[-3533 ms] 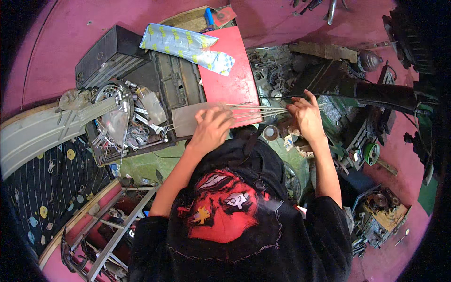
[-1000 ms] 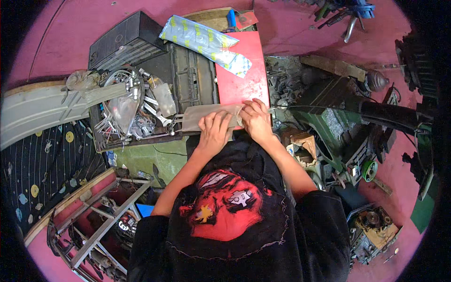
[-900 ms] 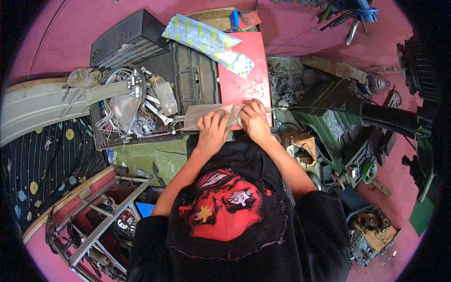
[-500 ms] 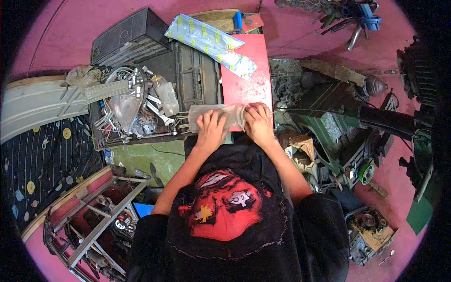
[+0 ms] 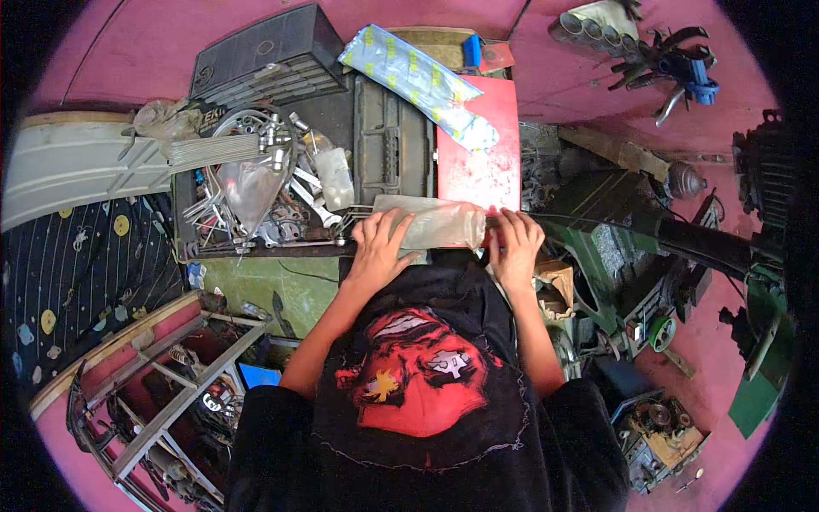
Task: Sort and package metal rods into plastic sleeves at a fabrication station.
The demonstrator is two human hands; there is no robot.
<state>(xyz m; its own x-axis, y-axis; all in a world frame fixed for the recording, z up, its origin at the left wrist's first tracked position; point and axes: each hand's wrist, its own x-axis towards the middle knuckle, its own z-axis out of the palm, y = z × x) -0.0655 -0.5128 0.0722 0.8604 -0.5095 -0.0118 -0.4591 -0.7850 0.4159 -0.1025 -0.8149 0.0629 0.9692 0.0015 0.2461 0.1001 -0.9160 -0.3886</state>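
Note:
A cloudy clear plastic sleeve (image 5: 439,224) lies across the front edge of a red case lid (image 5: 482,183). Thin metal rods (image 5: 362,210) poke out of the sleeve's left end, and more seem to run out at the right. My left hand (image 5: 381,252) curls its fingers over the sleeve's left end, the thumb along its near edge. At the other end, my right hand (image 5: 515,249) has its fingers bent over the rods beside the sleeve's crumpled right edge. The palms hide part of both grips.
A blue-and-yellow printed plastic wrapper (image 5: 418,85) rests over the red lid and a black tool case (image 5: 392,154). Left of these lies a heap of wrenches and sockets (image 5: 273,192). A black drawer box (image 5: 264,64) stands behind. Green machinery (image 5: 597,226) is at the right.
The whole view has shifted, so the bench sits further right. My hands are wider apart, the left one nearer the sleeve's left end and the right one just past its right end.

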